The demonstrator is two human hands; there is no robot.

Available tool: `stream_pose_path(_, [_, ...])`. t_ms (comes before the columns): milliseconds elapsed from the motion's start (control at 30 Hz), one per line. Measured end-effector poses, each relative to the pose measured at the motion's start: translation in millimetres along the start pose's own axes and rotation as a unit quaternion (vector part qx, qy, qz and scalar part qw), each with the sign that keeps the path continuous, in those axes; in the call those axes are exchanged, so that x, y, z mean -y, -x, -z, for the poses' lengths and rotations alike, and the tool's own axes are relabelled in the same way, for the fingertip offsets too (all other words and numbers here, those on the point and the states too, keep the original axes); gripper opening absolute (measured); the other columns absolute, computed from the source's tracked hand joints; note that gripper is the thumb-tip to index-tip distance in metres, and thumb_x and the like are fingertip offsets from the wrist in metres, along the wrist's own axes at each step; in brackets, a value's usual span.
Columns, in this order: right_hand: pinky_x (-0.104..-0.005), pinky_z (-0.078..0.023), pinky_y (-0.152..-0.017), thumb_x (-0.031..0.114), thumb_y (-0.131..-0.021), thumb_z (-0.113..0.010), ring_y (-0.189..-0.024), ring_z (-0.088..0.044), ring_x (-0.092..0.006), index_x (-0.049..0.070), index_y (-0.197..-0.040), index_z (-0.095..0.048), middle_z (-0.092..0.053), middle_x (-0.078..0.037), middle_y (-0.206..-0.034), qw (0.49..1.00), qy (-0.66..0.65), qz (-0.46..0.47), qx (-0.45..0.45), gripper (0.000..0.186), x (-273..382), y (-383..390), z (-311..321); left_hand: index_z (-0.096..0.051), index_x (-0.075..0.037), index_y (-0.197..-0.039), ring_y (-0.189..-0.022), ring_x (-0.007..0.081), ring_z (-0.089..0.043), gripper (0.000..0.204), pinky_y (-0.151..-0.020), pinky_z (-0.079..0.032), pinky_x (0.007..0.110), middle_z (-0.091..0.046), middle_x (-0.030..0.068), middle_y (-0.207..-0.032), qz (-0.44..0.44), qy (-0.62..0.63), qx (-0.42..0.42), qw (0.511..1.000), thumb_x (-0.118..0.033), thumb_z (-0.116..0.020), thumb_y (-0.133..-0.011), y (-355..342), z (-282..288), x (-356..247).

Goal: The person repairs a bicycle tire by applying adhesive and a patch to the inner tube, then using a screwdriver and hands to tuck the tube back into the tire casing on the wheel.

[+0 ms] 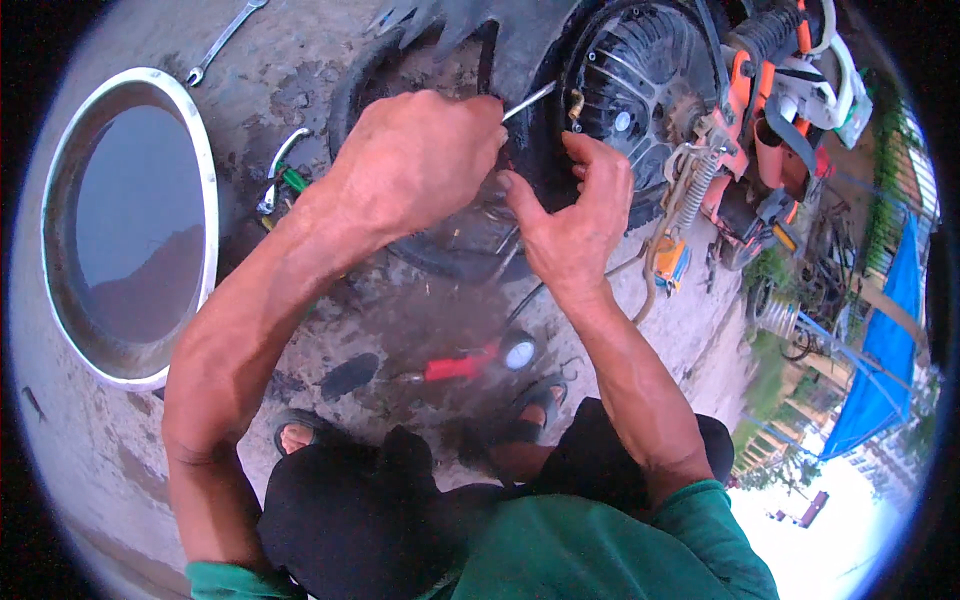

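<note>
My left hand (420, 160) is closed around a tool with a slim silver shaft (530, 100); the fist hides its handle. The shaft's far end meets the black tire (548, 150) at the edge of a black spoked wheel (655, 75). Close by, my right hand (575, 220) is open, thumb and fingers apart, with nothing visible in it. Its fingertips are just below a brass-coloured valve stem (576, 103) beside the rim. Behind my left hand, a dark rubber ring (350, 95) lies on the ground, partly covered.
A water-filled basin (212, 200) stands at left, near a wrench (210, 55) and a green-handled tool (290, 178). A red inflator (455, 368) with a round gauge (518, 352) lies before my feet. The orange motorcycle frame (735, 110) and spring (692, 195) bound the right side.
</note>
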State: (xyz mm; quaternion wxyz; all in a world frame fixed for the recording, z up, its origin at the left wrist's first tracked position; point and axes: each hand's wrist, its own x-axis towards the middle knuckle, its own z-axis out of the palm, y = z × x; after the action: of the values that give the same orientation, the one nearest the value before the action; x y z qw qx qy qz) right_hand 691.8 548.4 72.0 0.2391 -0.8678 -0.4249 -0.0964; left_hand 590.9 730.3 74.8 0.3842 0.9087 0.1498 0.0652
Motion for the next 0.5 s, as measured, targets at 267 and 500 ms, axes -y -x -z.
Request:
stream_pose_path(267, [-0.0465,-0.046,-0.097,0.02,-0.066,-0.092,-0.111,-0.058,-0.0366,0.005,-0.12,-0.061,-0.063,-0.015,-0.117,1.0,0.014,0.011,0.018,0.064,-2,5,5,-0.064,-0.004,-0.097,-0.079,0.0469,-0.069,0.025,-0.071,-0.056,0.057,-0.07,0.0238,-0.08,-0.035,0.002,0.03,0.999,-0.028,-0.058,-0.099,8,-1,6])
stream_pose_path(500, [-0.0459,-0.046,-0.098,0.022,-0.067,-0.092,-0.112,-0.058,-0.0359,0.005,-0.122,-0.061,-0.063,-0.015,-0.119,1.0,0.017,0.005,0.025,0.065,-4,7,8,-0.068,-0.005,-0.097,-0.08,0.0444,-0.072,0.026,-0.072,-0.057,0.056,-0.071,0.0242,-0.081,-0.046,-0.057,0.104,0.992,-0.028,-0.056,-0.099,15,-5,-6])
